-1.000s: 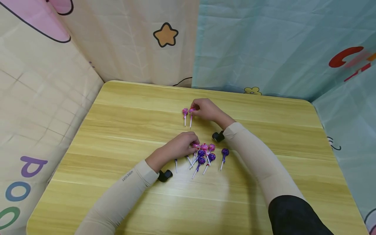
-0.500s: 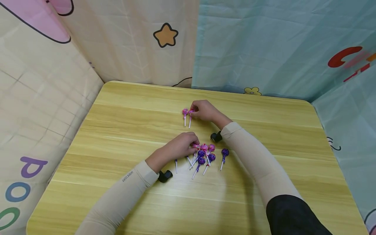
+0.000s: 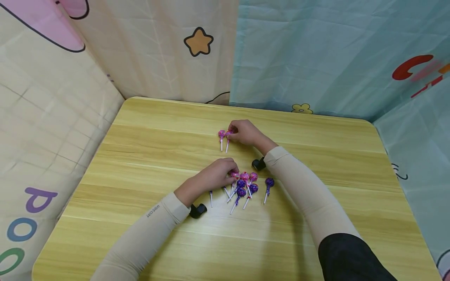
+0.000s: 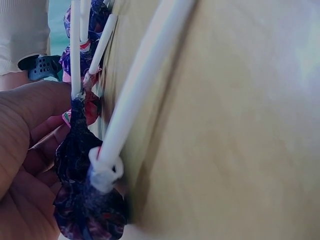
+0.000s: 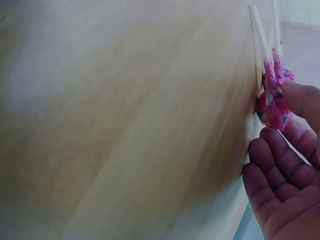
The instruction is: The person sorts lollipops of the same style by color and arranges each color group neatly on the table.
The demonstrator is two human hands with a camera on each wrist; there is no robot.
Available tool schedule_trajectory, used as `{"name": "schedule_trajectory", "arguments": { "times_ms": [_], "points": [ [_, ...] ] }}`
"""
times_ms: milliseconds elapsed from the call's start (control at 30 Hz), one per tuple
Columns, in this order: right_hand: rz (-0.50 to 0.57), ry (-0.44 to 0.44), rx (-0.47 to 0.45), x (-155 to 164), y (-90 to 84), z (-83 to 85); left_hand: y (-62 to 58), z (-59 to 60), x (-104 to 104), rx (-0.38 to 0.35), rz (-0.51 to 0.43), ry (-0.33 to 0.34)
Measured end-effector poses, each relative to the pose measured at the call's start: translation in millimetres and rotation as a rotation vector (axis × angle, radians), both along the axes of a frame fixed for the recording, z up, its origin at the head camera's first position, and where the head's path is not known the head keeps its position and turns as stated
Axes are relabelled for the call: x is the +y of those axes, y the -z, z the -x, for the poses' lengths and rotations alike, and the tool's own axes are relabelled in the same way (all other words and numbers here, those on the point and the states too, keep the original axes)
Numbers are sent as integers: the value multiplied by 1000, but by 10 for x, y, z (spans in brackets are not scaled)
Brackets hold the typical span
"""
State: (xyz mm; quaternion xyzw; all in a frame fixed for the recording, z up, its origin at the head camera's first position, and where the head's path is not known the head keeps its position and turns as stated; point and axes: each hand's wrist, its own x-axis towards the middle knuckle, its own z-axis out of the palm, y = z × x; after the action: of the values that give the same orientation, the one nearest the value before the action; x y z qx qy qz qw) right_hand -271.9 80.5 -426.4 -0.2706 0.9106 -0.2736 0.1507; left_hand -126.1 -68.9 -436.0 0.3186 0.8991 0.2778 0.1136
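Meanwhile, the left hand (image 3: 211, 177) rested on the wooden table (image 3: 147, 152), fingers curled over the purple lollipops (image 3: 240, 187) at the edge of the pile. Farther back, the right hand (image 3: 246, 132) pinched a pink lollipop (image 3: 228, 134) just beside another pink one (image 3: 221, 134).

Small dark lettering is printed on the left sleeve (image 3: 154, 212) near the wrist; it appears to read "Let's Slim", though the letters are too small for certainty. On the cream curtain (image 3: 31, 128) at the left, large coloured letters are seen: a purple "P" above a blue "O" and part of a green "O". On the teal curtain (image 3: 316, 50) at the right, a red "C" is shown, and the marks beside it are blurred and cannot be read.
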Motion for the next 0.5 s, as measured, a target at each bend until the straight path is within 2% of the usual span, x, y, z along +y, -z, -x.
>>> {"name": "schedule_trajectory", "arguments": {
  "times_ms": [500],
  "points": [
    [36,18,-2,68,54,5,-33,-18,8,-7,16,-11]
  ]
}}
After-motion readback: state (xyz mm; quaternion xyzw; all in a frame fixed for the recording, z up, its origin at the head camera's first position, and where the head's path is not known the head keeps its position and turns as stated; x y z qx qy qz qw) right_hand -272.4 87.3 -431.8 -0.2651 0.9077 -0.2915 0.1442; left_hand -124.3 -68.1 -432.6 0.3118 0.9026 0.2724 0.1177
